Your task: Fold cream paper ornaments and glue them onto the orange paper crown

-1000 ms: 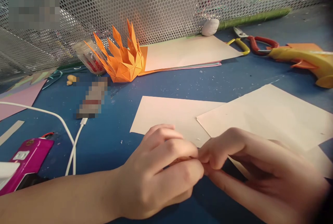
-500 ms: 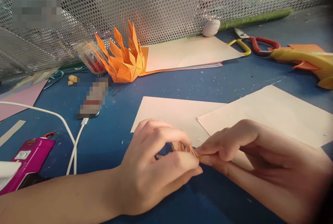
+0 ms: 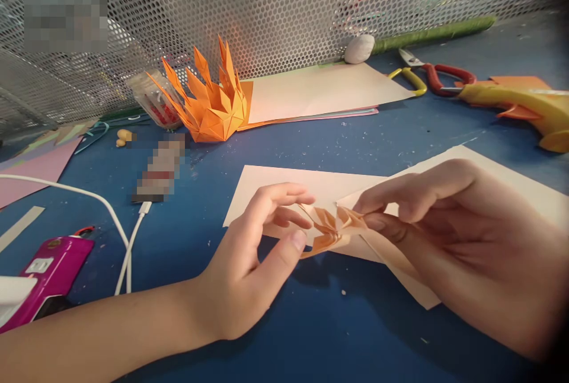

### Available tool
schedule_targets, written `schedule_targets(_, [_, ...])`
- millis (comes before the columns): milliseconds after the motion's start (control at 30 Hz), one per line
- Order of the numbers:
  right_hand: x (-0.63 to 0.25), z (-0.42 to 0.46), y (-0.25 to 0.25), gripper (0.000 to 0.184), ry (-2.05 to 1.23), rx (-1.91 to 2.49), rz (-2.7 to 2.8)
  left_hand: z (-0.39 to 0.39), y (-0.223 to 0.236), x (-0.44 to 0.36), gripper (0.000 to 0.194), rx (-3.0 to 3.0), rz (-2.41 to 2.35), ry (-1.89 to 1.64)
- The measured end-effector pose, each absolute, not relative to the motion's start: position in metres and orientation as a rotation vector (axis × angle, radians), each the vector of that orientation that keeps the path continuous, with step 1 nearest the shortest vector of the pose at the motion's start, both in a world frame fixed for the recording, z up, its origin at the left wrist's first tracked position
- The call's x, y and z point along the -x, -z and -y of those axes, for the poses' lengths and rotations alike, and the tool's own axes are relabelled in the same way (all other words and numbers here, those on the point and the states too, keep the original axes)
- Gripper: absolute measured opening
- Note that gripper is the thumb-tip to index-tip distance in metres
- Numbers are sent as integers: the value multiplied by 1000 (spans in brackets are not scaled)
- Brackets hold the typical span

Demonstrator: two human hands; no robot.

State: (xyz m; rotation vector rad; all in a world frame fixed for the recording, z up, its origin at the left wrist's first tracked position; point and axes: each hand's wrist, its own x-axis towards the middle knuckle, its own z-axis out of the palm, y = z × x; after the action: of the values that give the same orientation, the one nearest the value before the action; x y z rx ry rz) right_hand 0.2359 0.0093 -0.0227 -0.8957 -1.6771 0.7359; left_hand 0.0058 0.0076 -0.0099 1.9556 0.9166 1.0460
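Note:
A small piece of folded pale-orange paper (image 3: 326, 235) with several pointed flaps is held above the blue table. Pinched between the thumb and fingers of my right hand (image 3: 462, 246) is its right end. On the other side, my left hand (image 3: 249, 264) has its thumb and fingers apart, curved round the paper's left end; whether a fingertip touches it I cannot tell. Beneath the hands lie two pale paper sheets, the left sheet (image 3: 275, 184) partly under the right sheet (image 3: 444, 175). A spiky orange origami piece (image 3: 217, 113) stands farther back.
Against the perforated metal panel (image 3: 284, 15) lie a white stone-like object (image 3: 360, 49) and a green rod (image 3: 435, 33). Red-handled pliers (image 3: 438, 83) and a yellow tool (image 3: 502, 101) are at the right. White cables (image 3: 128, 246) and a magenta power block (image 3: 66, 267) occupy the left.
My left hand has loosened, its thumb and fingers parting from the folded paper. My right hand has lifted slightly, raising the paper and bringing more of its flaps into view.

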Motion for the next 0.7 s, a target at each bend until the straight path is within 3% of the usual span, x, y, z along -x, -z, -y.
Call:
schedule_targets(133, [-238,-11,26,21,-728,903,1749,-9,11,-10,45,-1982,-943,-1064])
schedule_targets(433, [-241,-14,26,12,-769,879,1864,-11,7,-13,47,-1938,-672,-1089])
schedule_targets(700, [-240,-14,19,19,-480,888,2049,-12,0,-11,13,-2027,-750,-1132])
